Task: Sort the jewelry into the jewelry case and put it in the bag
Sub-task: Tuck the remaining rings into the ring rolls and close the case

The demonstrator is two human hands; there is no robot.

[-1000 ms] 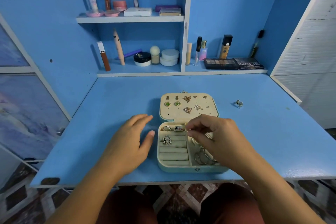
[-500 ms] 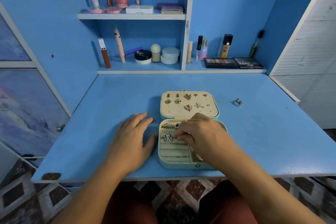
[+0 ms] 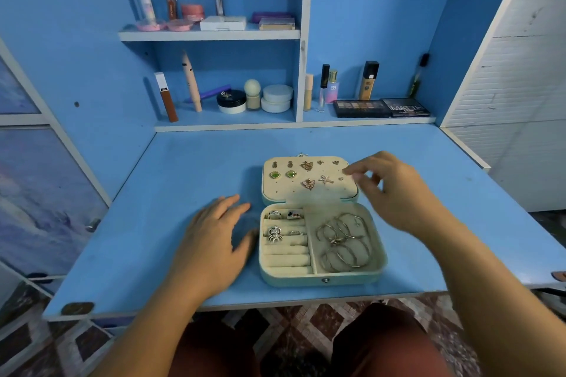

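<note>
Lying open near the front edge of the blue desk [image 3: 183, 168], the jewelry case [image 3: 321, 280] has earrings [image 3: 291, 174] pinned across its lid [image 3: 309, 193], rings [image 3: 274, 232] in the left rolls and bangles [image 3: 346, 242] heaped in the right compartment. The left hand [image 3: 214, 242] rests flat on the desk just beside the case, holding nothing; the right hand [image 3: 395, 193] hovers over the lid's right corner, blurred, fingers loosely bent and parted, nothing seen in them. No bag is in view. The risks, as I judge them: the piled bangles could stop the lid closing or spill when the case is lifted; a brushing wrist could loosen an earring; the unheld case could slide toward the edge.
</note>
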